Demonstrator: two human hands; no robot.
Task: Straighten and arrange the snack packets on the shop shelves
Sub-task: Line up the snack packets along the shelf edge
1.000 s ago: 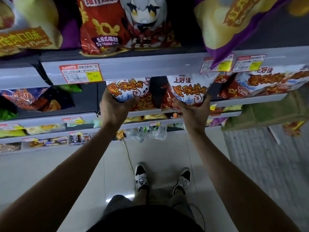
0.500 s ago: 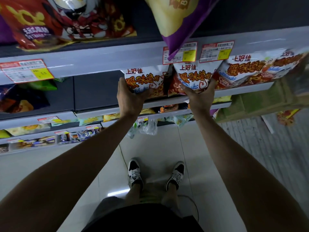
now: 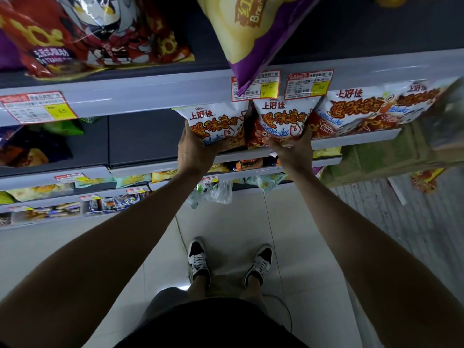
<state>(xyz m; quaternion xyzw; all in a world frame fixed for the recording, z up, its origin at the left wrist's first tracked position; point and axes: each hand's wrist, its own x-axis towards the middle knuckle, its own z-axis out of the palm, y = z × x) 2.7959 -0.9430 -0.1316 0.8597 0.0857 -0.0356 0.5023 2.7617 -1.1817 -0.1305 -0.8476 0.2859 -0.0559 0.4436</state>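
Observation:
Two white-and-red snack packets stand side by side on the second shelf (image 3: 351,140). My left hand (image 3: 194,150) grips the lower left edge of the left packet (image 3: 213,121). The lower part of the right packet (image 3: 281,121) is held by my right hand (image 3: 292,151). More packets of the same kind (image 3: 364,109) lean along the shelf to the right, touching the right packet. Both packets' bottoms are hidden behind my hands.
A purple-and-yellow bag (image 3: 251,33) hangs over the top shelf edge (image 3: 150,91), covering a price label (image 3: 261,87). A red bag (image 3: 88,41) lies at top left. Dark bags (image 3: 32,144) sit at left. Lower shelves hold small packets; a green box (image 3: 389,156) stands at right.
Both hands carried the two packets to the right along the shelf, up against the row of matching packets. The view shifted right with them.

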